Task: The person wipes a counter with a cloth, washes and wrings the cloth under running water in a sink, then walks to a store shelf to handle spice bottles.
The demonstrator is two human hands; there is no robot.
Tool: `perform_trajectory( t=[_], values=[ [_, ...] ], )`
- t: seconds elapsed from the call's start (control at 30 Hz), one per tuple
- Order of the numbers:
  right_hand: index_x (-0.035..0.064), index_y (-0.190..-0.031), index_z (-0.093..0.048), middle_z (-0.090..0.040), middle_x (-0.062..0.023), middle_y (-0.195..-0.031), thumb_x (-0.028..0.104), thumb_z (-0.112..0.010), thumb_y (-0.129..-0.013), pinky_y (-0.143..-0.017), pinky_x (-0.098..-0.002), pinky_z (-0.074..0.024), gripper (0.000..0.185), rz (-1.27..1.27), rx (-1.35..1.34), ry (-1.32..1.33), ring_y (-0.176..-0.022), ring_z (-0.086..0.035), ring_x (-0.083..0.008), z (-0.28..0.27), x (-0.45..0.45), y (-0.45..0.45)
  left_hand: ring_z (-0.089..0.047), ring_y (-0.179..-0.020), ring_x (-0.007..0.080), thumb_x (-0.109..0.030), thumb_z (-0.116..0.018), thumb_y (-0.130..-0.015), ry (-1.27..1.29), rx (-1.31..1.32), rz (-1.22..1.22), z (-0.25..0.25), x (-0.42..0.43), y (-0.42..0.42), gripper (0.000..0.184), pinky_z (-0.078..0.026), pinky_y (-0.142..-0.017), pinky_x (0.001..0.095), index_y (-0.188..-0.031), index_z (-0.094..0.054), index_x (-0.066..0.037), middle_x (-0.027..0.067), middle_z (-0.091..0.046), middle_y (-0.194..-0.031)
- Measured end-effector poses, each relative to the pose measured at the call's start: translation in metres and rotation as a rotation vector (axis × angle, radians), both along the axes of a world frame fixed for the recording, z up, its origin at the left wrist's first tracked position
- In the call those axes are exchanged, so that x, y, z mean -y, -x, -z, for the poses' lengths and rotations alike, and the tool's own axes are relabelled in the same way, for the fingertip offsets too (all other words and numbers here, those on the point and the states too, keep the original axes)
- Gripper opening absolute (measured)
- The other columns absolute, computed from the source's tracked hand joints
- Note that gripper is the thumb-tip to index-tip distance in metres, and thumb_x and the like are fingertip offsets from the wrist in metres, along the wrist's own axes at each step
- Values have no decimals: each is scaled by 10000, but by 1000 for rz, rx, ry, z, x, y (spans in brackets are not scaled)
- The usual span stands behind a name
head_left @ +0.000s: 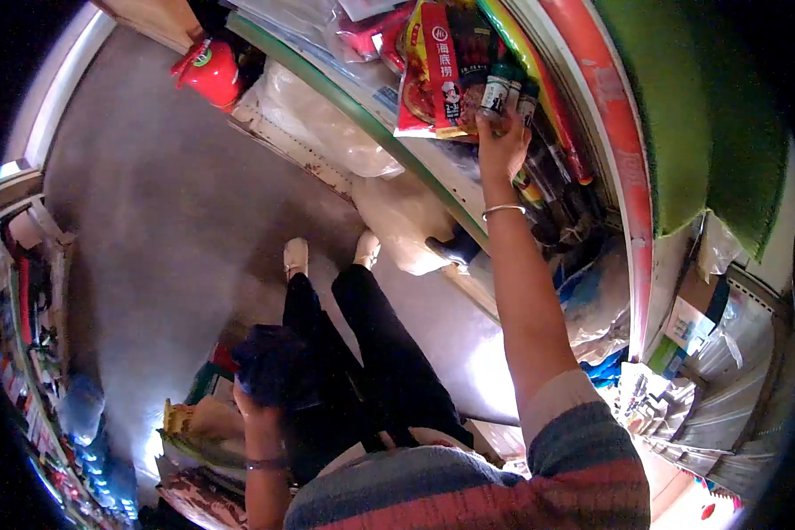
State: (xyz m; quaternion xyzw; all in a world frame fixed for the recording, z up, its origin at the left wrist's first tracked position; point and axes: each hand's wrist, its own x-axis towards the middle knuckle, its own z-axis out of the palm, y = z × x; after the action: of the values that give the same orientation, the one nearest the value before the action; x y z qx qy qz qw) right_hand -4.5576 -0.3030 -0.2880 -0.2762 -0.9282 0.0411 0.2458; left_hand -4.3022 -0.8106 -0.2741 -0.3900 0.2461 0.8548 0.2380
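On the shelf at the upper right, my right hand is closed around the lower part of a small spice jar with a dark green cap and pale label. A second similar jar stands right beside it, touching or nearly touching my fingers. Just left of the jars lies a red and yellow food packet with Chinese print. Low on the left, my left hand grips a bunched dark blue cloth, which covers most of the fingers.
A green-edged shelf runs diagonally in front of me, with plastic-wrapped goods below. A red bag sits at its far end. Packed shelves line the left side. Green matting hangs at the right.
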Motion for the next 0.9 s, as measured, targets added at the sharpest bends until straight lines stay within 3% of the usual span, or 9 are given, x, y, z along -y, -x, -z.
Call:
perform_trajectory(
  t=[0.03, 0.13, 0.23, 0.33, 0.43, 0.57, 0.63, 0.73, 0.9],
  values=[
    [74, -1099, -578, -587, -103, -917, 431, -742, -676, -735, -387, -473, 577, -21, -18, -9, -852, -563, -258, 2, -3, 0, -492, -1142, 306, -242, -371, -921, 62, 6, 39, 1, -1, -2, 384, -351, -1035, 407, -1222, -507, -45, 136, -523, -1246],
    [67, -1065, -595, -598, -102, -915, 376, -752, -683, -739, -389, -472, 516, -17, -21, 84, -852, -568, -259, 6, -7, 0, -488, -1147, 328, -277, -368, -920, -111, 158, -134, 3, -4, 0, 423, -347, -1037, 436, -1244, -485, -31, 151, -519, -1252],
    [70, -1038, -608, -602, -92, -900, 321, -753, -694, -746, -383, -474, 449, -32, -75, 153, -857, -570, -259, 5, -7, 0, -478, -1165, 326, -312, -371, -915, -38, 125, -77, -2, -14, 4, 463, -337, -1045, 448, -1262, -467, -21, 156, -506, -1269],
    [65, -1040, -605, -603, -87, -903, 287, -742, -705, -750, -377, -478, 424, 3, -58, 219, -863, -570, -258, 4, -4, 3, -478, -1165, 326, -309, -373, -915, 3, 250, -113, 1, -18, 3, 465, -343, -1041, 446, -1265, -464, -18, 158, -505, -1270],
    [65, -1039, -606, -599, -91, -909, 275, -734, -713, -741, -380, -480, 409, -123, -117, 114, -865, -567, -259, 0, -5, 2, -479, -1165, 324, -291, -368, -917, -95, 220, -163, 9, -13, -4, 452, -352, -1036, 437, -1260, -464, -13, 162, -502, -1271],
    [68, -1033, -590, -593, -130, -979, 325, -731, -710, -780, -410, -479, 436, -85, -51, 117, -928, -559, -313, 3, -26, -8, -495, -1151, 322, -284, -362, -912, 95, 146, -7, 17, -8, -10, 451, -361, -1031, 435, -1255, -474, -12, 153, -520, -1253],
    [83, -1062, -592, -581, -102, -930, 361, -723, -713, -737, -415, -475, 465, -48, -33, 60, -881, -564, -288, 2, -30, -12, -503, -1144, 324, -291, -361, -908, -4, 208, -99, 2, -12, 0, 459, -363, -1030, 436, -1255, -477, -13, 146, -530, -1242],
    [84, -1044, -588, -565, -114, -988, 407, -720, -696, -733, -424, -477, 492, 76, 91, 67, -884, -567, -302, -15, -19, -6, -515, -1127, 323, -315, -369, -902, -132, 261, -165, -16, -23, 16, 474, -364, -1027, 443, -1255, -484, -20, 136, -541, -1233],
    [93, -999, -583, -552, -125, -1016, 420, -726, -680, -731, -430, -483, 479, 139, 172, 30, -897, -574, -317, -20, -22, -3, -512, -1110, 305, -315, -388, -940, -76, 110, -46, -1, -18, 1, 428, -404, -988, 417, -1247, -492, -36, 116, -533, -1241]
  ],
)
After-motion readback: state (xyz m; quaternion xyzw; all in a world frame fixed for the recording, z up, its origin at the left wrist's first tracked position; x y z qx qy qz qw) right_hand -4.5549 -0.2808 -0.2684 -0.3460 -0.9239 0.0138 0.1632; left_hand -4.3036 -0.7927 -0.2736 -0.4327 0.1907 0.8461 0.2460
